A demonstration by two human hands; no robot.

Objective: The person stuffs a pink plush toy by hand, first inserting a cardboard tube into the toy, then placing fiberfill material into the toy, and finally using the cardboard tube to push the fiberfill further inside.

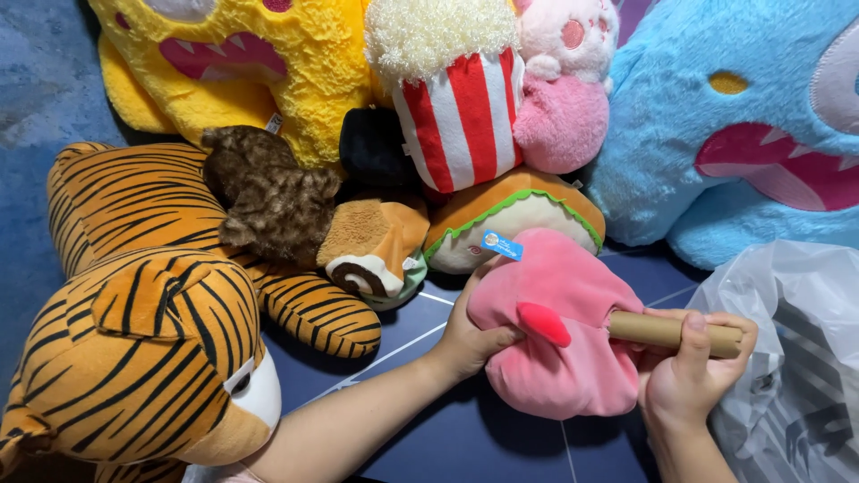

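1. Gripping: left hand (467,338) clamps the pink plush toy (559,326) low centre on the dark mat (465,438); right hand (684,371) is closed around a cardboard tube (671,332) at its side.
2. Judged step: working tube into plush; next needs a steady push.
3. Count: one tiger plush (152,295), one popcorn plush (456,89), one plastic bag (792,358).

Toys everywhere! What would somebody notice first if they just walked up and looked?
Probably the big tiger at the lower left and the furry blue monster at the upper right. In the middle, the left hand grips a pink plush while the right hand holds a cardboard tube stuck into it. Behind them stands a red-and-white striped popcorn plush.
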